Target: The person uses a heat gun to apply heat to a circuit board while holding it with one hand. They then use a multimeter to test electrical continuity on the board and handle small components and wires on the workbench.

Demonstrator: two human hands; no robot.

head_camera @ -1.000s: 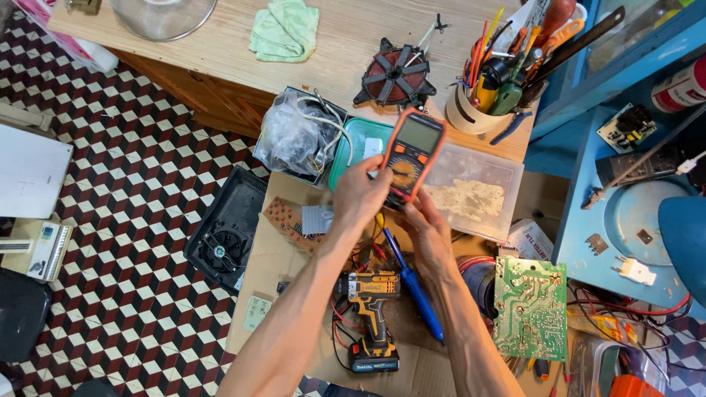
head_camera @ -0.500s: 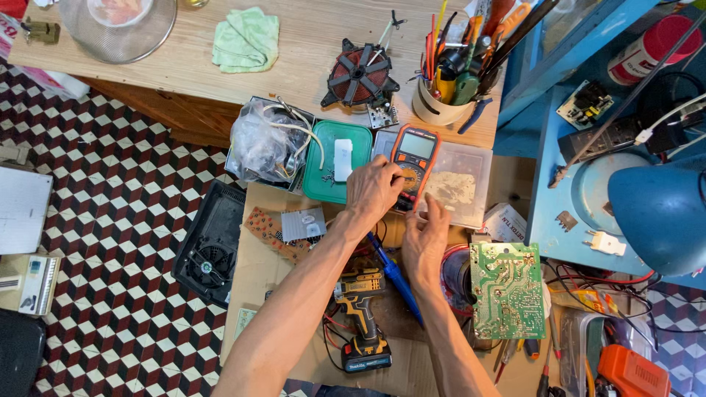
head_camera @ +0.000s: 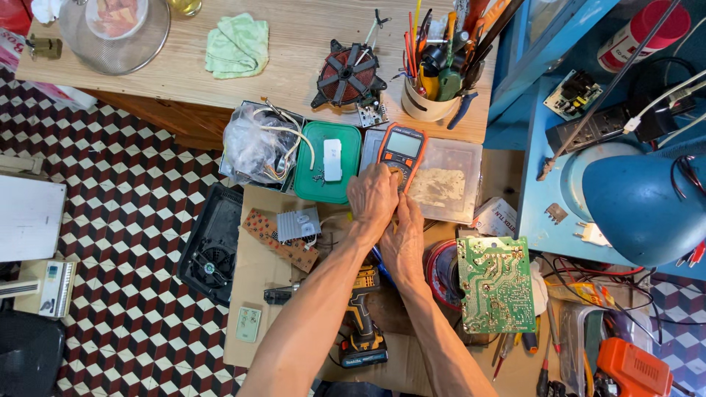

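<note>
Both hands on the multimeter

Both my hands meet at frame center: my left hand (head_camera: 372, 197) grips the lower end of the orange multimeter (head_camera: 401, 152), my right hand (head_camera: 404, 239) curled just below it, beside the green tray (head_camera: 312, 176).

A: What's on the wooden bench (head_camera: 294, 51)?
B: Green cloth (head_camera: 237, 44) and mesh strainer (head_camera: 114, 33) toward far left corner, black fan (head_camera: 347, 75) mid, tool cup (head_camera: 429, 103) by right edge (crammed w/ pliers etc.).
</note>
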